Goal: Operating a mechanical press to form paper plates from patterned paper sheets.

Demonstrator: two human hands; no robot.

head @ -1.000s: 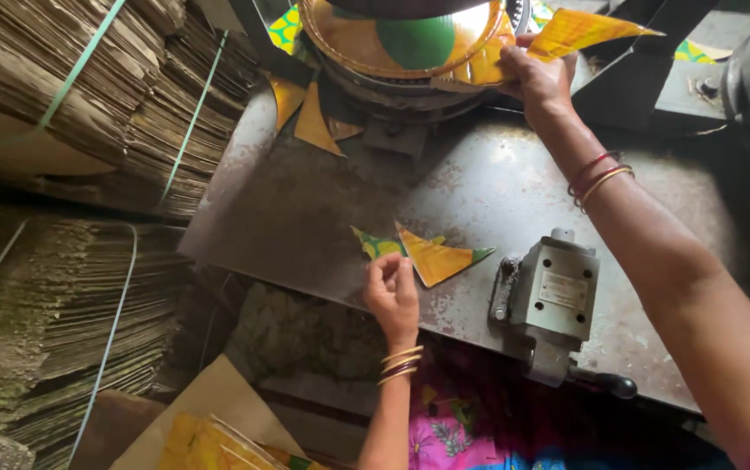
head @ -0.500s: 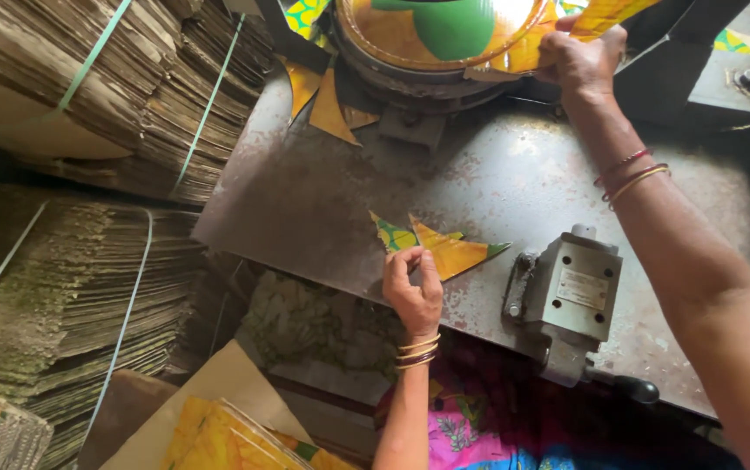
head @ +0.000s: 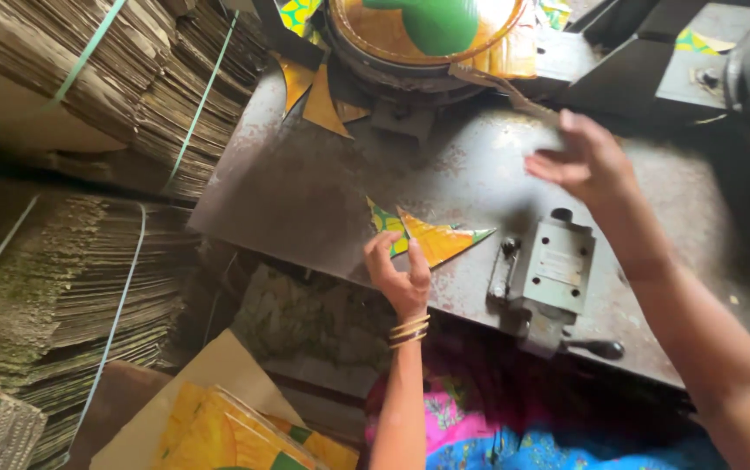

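The left hand [head: 401,274] rests at the near edge of the metal table [head: 305,200]. Its fingers are curled, and the fingertips press on the near corner of the triangular offcuts [head: 431,237]; whether they pinch the card or only pin it down cannot be told. The offcuts lie just beyond the fingertips, flat on the table, yellow and green printed card with pointed corners.

The right hand [head: 585,161] hangs above the table, open, fingers spread, holding nothing. It is motion-blurred, so finger positions are approximate. A grey metal block with a lever [head: 553,270] sits directly beneath and nearer than this hand, just to the right of the offcuts.

Handling judgement: the offcuts appear thin, light and semi-stiff, likely to slide on the smooth steel and to bend if gripped at a tip. Take hold at the broad base edge, thumb under, fingers on top.

Beyond the right hand, a round press die [head: 427,39] carries a yellow and green printed disc; its upper part is cut off by the frame. More offcuts [head: 318,100] lie beside it. Far to the left of the left hand stand strapped bundles of corrugated card [head: 87,104]. The number of offcuts stacked under the left hand cannot be made out.
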